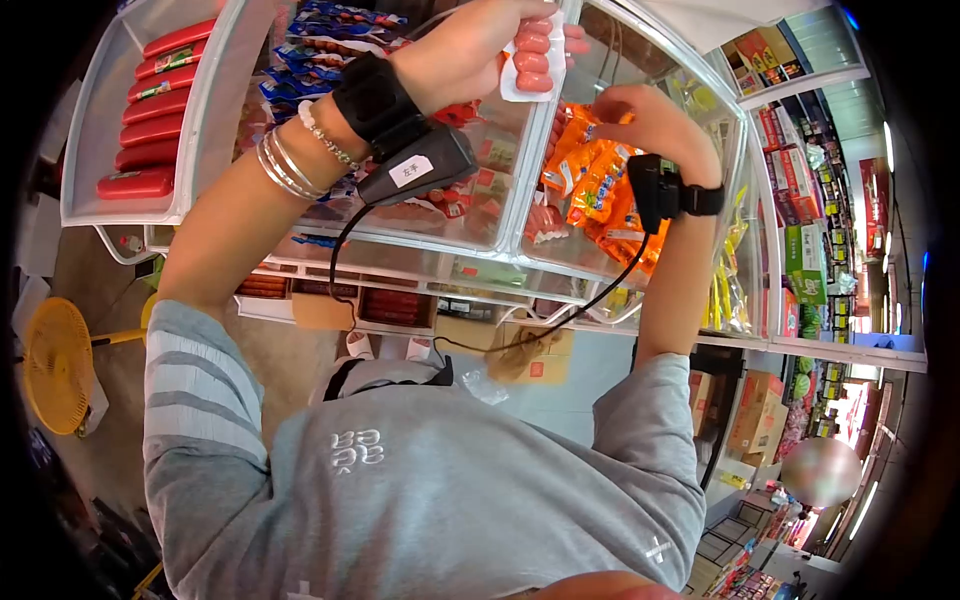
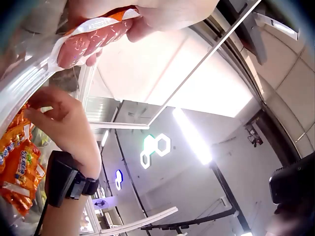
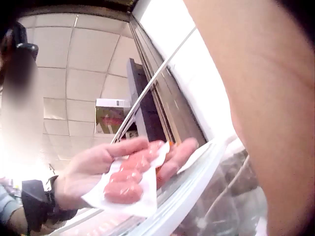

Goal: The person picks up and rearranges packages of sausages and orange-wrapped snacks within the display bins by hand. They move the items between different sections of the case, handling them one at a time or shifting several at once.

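A pack of small pink sausages [image 1: 533,62] [image 2: 93,42] [image 3: 130,177] on white backing is held in the left hand [image 1: 465,50] [image 3: 93,167], with the thumb on one side and fingers behind the pack. To its right, the right hand [image 1: 655,125] [image 2: 61,120] reaches over the right compartment, its fingers loosely bent and nothing visible in them. Just below those fingers lie orange packets [image 1: 595,185] [image 2: 22,167]. The right wrist view does not show the right hand's fingers, only bare skin close up.
Red sausage packs [image 1: 165,105] lie in a white bin at the left. Blue packets [image 1: 310,55] fill the freezer's left part, yellow ones [image 1: 725,290] its right end. A white frame bar [image 1: 530,150] divides the compartments. Stocked shelves [image 1: 800,240] stand at the right, a yellow stool [image 1: 62,365] at the left.
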{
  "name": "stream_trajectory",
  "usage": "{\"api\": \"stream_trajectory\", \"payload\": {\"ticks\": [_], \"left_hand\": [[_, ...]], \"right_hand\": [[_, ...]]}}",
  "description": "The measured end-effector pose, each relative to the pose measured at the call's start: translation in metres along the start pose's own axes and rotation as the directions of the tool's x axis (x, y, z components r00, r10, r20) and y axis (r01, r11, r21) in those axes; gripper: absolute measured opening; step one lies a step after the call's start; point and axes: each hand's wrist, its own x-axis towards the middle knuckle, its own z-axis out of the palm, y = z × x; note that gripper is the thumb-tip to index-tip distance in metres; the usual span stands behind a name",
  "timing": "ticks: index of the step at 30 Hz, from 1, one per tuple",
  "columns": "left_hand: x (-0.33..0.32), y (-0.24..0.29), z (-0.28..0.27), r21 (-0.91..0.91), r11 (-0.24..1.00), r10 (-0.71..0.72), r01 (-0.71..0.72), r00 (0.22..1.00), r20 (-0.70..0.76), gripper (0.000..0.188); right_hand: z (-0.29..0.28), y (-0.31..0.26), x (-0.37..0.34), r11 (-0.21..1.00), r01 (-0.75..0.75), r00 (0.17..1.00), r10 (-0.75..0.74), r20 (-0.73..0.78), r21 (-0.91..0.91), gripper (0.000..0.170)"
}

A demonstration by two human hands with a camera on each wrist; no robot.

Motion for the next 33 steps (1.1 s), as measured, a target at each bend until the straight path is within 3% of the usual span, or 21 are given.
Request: {"api": "stream_trajectory", "payload": {"ticks": [2,4,5,6,8,9,11,14,18,19,20,21,23,24,26,28,30,32,33], "left_hand": [[0.004,-0.002,0.0,-0.007,1.0,0.005,-0.005,0.998,0.064,0.022],[-0.001,-0.003,0.008,0.057,0.987,0.158,-0.152,0.977,-0.146,0.021],[0.002,-0.006,-0.002,0.046,0.986,0.16,-0.158,0.986,-0.054,0.02],[0.002,-0.006,-0.002,0.045,0.986,0.16,-0.158,0.986,-0.054,0.02],[0.001,-0.004,0.001,0.051,0.981,0.189,-0.188,0.982,-0.016,0.02],[-0.003,-0.004,0.007,0.085,0.984,0.166,-0.159,0.984,-0.07,0.021],[-0.004,-0.005,0.013,0.122,0.979,0.169,-0.163,0.985,-0.043,0.021],[-0.01,-0.002,0.022,0.172,0.98,0.081,-0.096,0.993,0.091,0.019],[-0.002,-0.011,0.009,0.19,0.981,0.018,-0.034,0.996,0.085,0.021],[0.013,-0.018,-0.015,0.36,0.926,0.085,-0.111,0.992,0.089,0.014],[0.021,-0.021,-0.027,0.516,0.837,0.148,-0.181,0.983,0.105,0.033],[0.013,-0.02,-0.014,0.41,0.896,0.165,-0.172,0.985,0.053,0.016],[0.005,-0.02,-0.001,0.5,0.845,0.226,-0.188,0.974,-0.015,0.015],[0.003,-0.019,0.001,0.584,0.787,0.295,-0.199,0.953,-0.073,0.015],[0.005,-0.02,-0.007,0.523,0.826,0.27,-0.212,0.962,-0.035,0.016],[0.007,-0.021,-0.011,0.46,0.86,0.244,-0.219,0.97,0.005,0.018],[0.011,-0.024,-0.011,0.61,0.753,0.358,-0.247,0.932,-0.064,0.023],[0.011,-0.024,-0.012,0.636,0.735,0.364,-0.235,0.928,-0.077,0.023],[0.012,-0.024,-0.014,0.661,0.717,0.369,-0.224,0.925,-0.087,0.023]], "right_hand": [[0.025,-0.003,0.009,0.982,0.164,0.938,-0.186,-0.293,-0.097,0.043],[0.045,0.005,0.026,0.977,0.14,0.935,-0.184,-0.305,-0.16,0.049],[0.053,0.012,0.033,0.97,0.117,0.932,-0.18,-0.314,-0.211,0.054],[0.051,0.017,0.036,0.97,0.117,0.933,-0.18,-0.313,-0.211,0.054],[0.05,0.027,0.038,0.989,0.085,0.96,-0.113,-0.256,-0.118,0.06],[0.05,0.03,0.039,0.992,0.075,0.965,-0.098,-0.241,-0.106,0.064],[0.044,0.038,0.041,0.991,0.112,0.974,-0.125,-0.191,-0.077,0.064],[0.034,0.03,0.034,0.992,0.122,0.988,-0.119,-0.103,0.025,0.066],[0.034,0.034,0.032,0.993,0.049,0.998,-0.053,0.035,0.109,0.07],[0.039,0.036,0.034,0.994,0.094,0.995,-0.092,-0.038,0.056,0.063],[0.045,0.04,0.038,0.993,0.099,0.994,-0.096,-0.043,0.057,0.063],[0.05,0.044,0.042,0.991,0.119,0.99,-0.114,-0.079,0.059,0.058],[0.051,0.041,0.043,0.988,0.14,0.985,-0.132,-0.113,0.062,0.054],[0.044,0.031,0.039,0.991,0.103,0.994,-0.098,-0.057,0.085,0.049],[0.027,0.011,0.027,0.993,0.069,0.998,-0.069,0.002,0.1,0.045],[0.013,-0.003,0.014,0.97,0.028,0.997,-0.011,-0.071,0.241,0.04],[0.01,0.0,0.013,0.987,0.037,0.994,-0.021,-0.108,0.154,0.038],[0.009,0.008,0.012,0.997,0.04,0.989,-0.03,-0.144,0.071,0.036],[0.009,0.014,0.015,0.972,0.095,0.989,-0.068,-0.13,0.216,0.035]]}}
